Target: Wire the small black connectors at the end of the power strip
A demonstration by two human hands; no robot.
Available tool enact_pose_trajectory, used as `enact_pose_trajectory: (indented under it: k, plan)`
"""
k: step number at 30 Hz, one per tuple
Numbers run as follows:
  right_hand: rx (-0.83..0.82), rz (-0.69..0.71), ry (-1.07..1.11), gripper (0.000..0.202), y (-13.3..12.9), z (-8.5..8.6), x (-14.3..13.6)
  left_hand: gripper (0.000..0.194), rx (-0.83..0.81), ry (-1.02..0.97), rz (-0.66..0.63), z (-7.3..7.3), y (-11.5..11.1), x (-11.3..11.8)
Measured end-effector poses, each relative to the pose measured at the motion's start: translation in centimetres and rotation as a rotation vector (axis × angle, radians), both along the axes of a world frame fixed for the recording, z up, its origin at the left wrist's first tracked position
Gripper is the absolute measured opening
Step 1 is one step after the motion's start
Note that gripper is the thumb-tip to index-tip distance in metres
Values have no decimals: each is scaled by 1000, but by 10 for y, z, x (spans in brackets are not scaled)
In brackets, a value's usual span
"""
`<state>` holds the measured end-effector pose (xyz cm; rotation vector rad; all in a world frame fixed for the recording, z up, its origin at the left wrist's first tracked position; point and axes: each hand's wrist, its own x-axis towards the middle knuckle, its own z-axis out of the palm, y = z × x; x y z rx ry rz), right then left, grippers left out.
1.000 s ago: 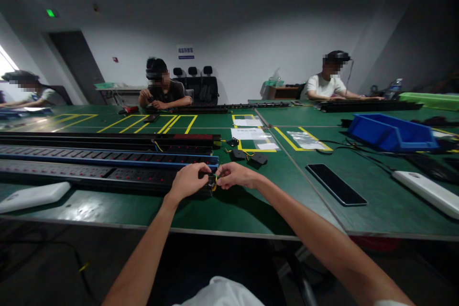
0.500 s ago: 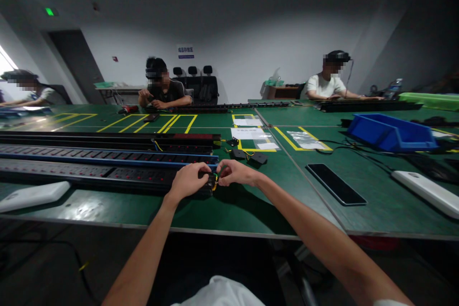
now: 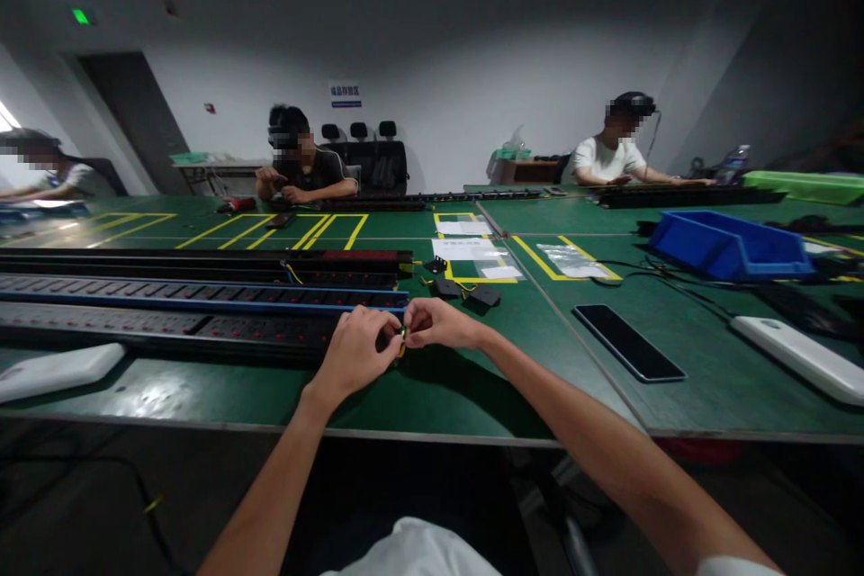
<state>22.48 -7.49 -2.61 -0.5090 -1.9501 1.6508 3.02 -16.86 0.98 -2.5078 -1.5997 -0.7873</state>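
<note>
The nearest black power strip (image 3: 263, 337), a long bar with a row of sockets and small red marks, lies lengthwise on the green table. At its right end, a short yellow-green wire (image 3: 403, 340) sticks out between my hands. My left hand (image 3: 359, 344) is closed around the strip's end, with thumb and fingertips pinched at the wire. From the right, my right hand (image 3: 442, 324) pinches the same wire between thumb and forefinger. My fingers cover the strip's end and most of the wire.
Behind lie a blue-edged strip (image 3: 202, 291) and another black strip (image 3: 202, 261). Black end pieces (image 3: 484, 296) with yellow wires are beyond my right hand. A phone (image 3: 627, 342), white power bank (image 3: 803, 358) and blue bin (image 3: 733, 247) stand right. Several people sit across the table.
My left hand has shifted from the top of the strip's end to the wire, its thumb now beside it. My right hand stays at the wire. The view has turned slightly.
</note>
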Motion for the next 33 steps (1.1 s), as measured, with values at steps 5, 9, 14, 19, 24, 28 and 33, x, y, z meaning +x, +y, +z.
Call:
enact_pose_trajectory:
  k: [5, 9, 14, 19, 24, 28, 33]
  plan:
    - [11, 0, 12, 40, 0, -2, 1, 10, -77, 71, 71, 6, -5, 7]
    - [33, -5, -8, 41, 1, -4, 1, 10, -129, 92, 146, 12, -6, 11]
    - [46, -9, -54, 42, 3, -1, 4, 8, -254, -32, 174, 13, -1, 13]
    - [40, 83, -144, 40, 8, 5, 13, 14, -328, -126, 164, 14, 4, 8]
    - [105, 98, -223, 40, 11, 2, 17, 13, -299, -119, 168, 12, 4, 4]
    - [136, 105, -239, 36, 12, 0, 15, 14, -303, -128, 150, 12, 5, 4]
    - [109, 106, -246, 29, 14, -2, 15, 15, -303, -125, 149, 13, 3, 4]
